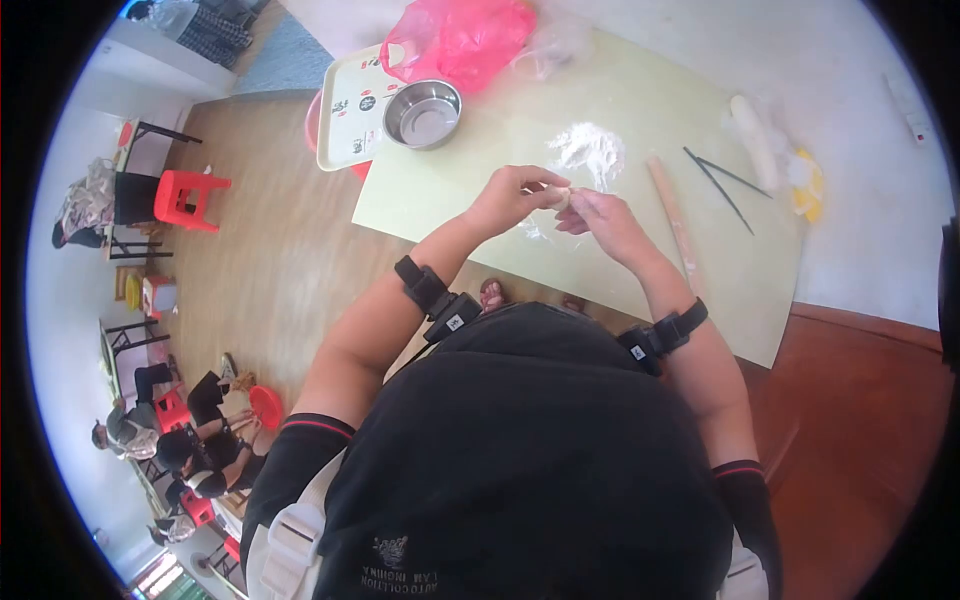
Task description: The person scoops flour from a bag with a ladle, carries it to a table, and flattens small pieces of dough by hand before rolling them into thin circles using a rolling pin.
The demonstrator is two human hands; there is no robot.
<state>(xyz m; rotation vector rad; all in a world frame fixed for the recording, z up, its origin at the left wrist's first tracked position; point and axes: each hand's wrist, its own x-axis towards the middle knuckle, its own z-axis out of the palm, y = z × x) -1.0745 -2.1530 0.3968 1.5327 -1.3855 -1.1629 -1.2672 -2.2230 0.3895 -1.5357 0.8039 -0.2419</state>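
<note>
Over the near edge of the pale table (480, 215), both my hands meet on a small pale piece of dough (562, 200). My left hand (512, 200) pinches it from the left with thumb and fingers. From the right, the fingers of my right hand (606, 222) close on the same piece and partly hide it. A patch of white flour (588, 150) lies just beyond my hands. A wooden rolling pin (670, 210) rests to the right of my right hand.
A steel bowl (422, 115) stands at the table's left edge, by a patterned tray (350, 115). Behind are a pink plastic bag (465, 45) and clear plastic. Dark chopsticks (728, 188), a long dough roll (752, 130) and a yellow packet (806, 185) lie right. Several people sit far left.
</note>
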